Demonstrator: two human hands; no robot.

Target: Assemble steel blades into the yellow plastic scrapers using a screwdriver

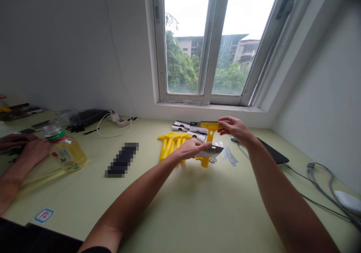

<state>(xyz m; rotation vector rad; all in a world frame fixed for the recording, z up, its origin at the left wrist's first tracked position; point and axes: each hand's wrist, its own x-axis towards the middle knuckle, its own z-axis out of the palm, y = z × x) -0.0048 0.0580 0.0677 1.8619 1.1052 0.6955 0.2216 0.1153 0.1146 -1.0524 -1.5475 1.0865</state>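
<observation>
A yellow scraper is held upright over the table, its wide head at the top. My right hand pinches the right end of that head between thumb and fingers. My left hand is closed on a printed paper card, which lies across the scraper's handle; whether those fingers also touch the handle is hidden. Beside my left hand, several more yellow scrapers lie in a row. Below the card are small screws, and flat metal blades lie to the right.
More printed cards lie at the back under the window. A black tablet-like device with cables is at right. On the left stand a bottle of yellow liquid and another person's hands. A pixelated dark object lies between.
</observation>
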